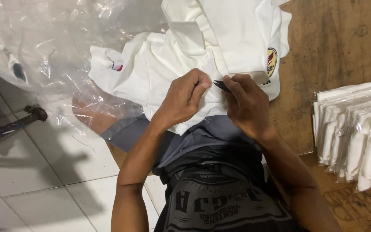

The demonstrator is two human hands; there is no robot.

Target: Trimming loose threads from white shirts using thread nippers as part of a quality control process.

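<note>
The white shirt [185, 64] lies across the person's lap, under both hands. The left hand [184, 96] is closed, pinching a fold of its cloth; the right hand [247, 103] is curled around a small dark tool [222, 85] whose tip points at that fold. Keeping the pinched cloth taut would probably help. Right of the right hand, a stack of bagged shirts [357, 133] holds folded white shirts; clear plastic [52, 47] lies left of the left hand.

The white shirt [181, 56] is cut off by the top edge, and its lower hem is hidden under both hands; the small dark tool [221, 85] is mostly covered by the right hand [247, 105], so its kind cannot be told; the stack of bagged shirts [357, 133] is cut by the right edge; the dark object [9, 124] on the floor is cropped at the left.
</note>
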